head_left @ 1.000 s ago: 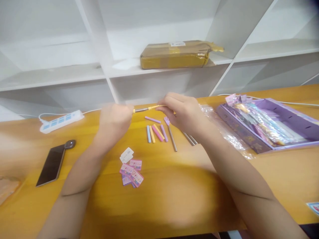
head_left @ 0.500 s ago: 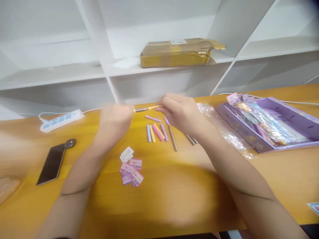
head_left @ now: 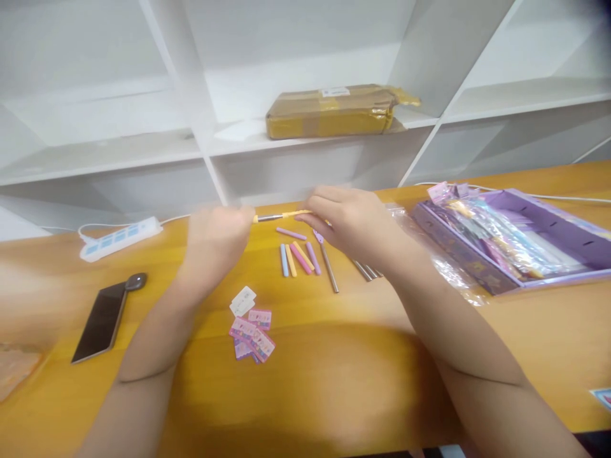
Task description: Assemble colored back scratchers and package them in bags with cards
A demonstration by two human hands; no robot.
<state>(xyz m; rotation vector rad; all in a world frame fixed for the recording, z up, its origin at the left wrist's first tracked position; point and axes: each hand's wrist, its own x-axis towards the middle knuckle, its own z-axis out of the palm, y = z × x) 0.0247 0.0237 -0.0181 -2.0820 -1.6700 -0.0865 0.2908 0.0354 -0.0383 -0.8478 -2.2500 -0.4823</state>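
Observation:
A thin yellow-and-silver pen-like stick (head_left: 270, 217) spans the gap between my hands, raised over the back of the table. My left hand (head_left: 218, 238), blurred, is wrapped in a fist round its left end. My right hand (head_left: 351, 219) pinches the yellow right end between thumb and fingers. Just below lie several short coloured tubes (head_left: 300, 257) in blue, yellow, pink and purple, and a lone purple tube (head_left: 291, 234). Beside them rests a silver rod with a purple end (head_left: 329, 264). More silver rods (head_left: 366, 270) are partly hidden by my right arm.
Small printed cards (head_left: 252, 336) lie at centre left. Further left are a phone (head_left: 100, 321), a dark mouse-like object (head_left: 136, 281) and a power strip (head_left: 121, 238). A purple box (head_left: 470, 257) holding plastic-wrapped packs stands right. A taped carton (head_left: 329, 113) sits on the shelf.
The view has tilted up slightly, so the scene sits a little lower. Both hands keep their hold on the stick, with little other visible change.

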